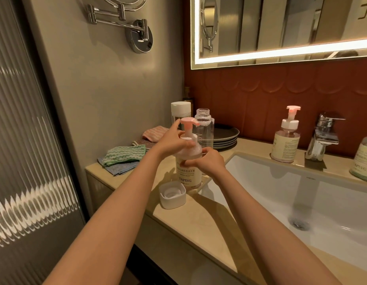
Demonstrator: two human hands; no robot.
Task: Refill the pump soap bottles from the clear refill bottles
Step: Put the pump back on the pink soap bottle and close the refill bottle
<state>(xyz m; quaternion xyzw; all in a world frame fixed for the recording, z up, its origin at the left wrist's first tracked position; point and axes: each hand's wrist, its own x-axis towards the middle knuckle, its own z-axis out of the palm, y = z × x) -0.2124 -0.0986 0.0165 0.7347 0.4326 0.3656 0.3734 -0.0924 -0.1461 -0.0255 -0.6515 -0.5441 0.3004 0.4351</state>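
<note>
A pump soap bottle (186, 177) with a pink pump head and a cream YAPING label stands on the counter left of the sink. My left hand (172, 140) grips the white collar under its pump. My right hand (207, 162) wraps round the bottle's body from the right. Behind it stands an uncapped clear refill bottle (205, 128), and a second refill bottle (179, 113) with a white cap is to its left. A loose white cap (172, 195) lies upturned in front of the pump bottle. Another pink-pump bottle (286, 140) stands by the tap.
The white sink (301, 194) fills the right, with a chrome tap (322, 136) behind it. A third soap bottle (363, 161) sits at the right edge. Stacked dark plates (227, 136) and folded cloths (125, 157) lie at the counter's back left.
</note>
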